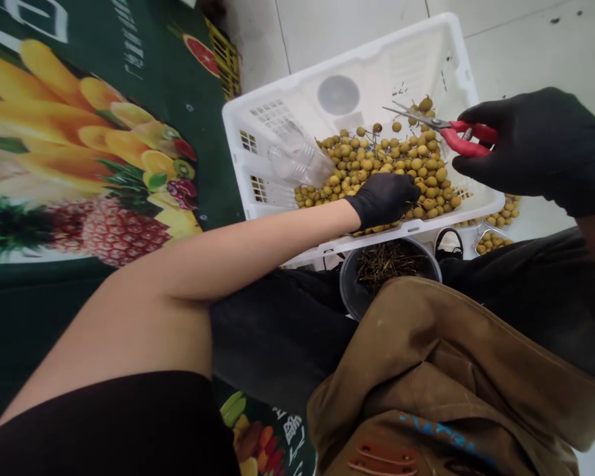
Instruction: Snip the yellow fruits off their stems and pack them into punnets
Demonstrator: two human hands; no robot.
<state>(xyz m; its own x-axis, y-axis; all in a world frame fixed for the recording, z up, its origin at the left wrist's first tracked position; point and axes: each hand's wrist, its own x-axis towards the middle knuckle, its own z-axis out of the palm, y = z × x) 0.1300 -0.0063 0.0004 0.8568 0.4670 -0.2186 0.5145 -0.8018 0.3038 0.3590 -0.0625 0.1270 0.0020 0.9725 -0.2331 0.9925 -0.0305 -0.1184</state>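
Note:
A white plastic crate point(350, 59) holds a heap of round yellow-brown longans point(357, 158), some on thin stems. Reaching over its near side, my left hand point(384, 200), in a black glove, is down at the fruit. Its fingers are curled closed, and whatever they grip is hidden. My right hand point(535, 142), also black-gloved, grips red-handled snips point(469, 135) above the crate's right end. The blades are spread apart and point left over the fruit. Clear plastic containers point(302, 162) lean inside the crate's left end.
Below the crate's near edge, a grey bucket point(347, 284) contains cut brown stems point(389, 264). Clear boxes of longans point(496, 241) rest on the floor at right, near a shoe point(449, 244). A fruit-printed green panel point(193, 132) stands at left, with a yellow crate point(223, 56) behind it.

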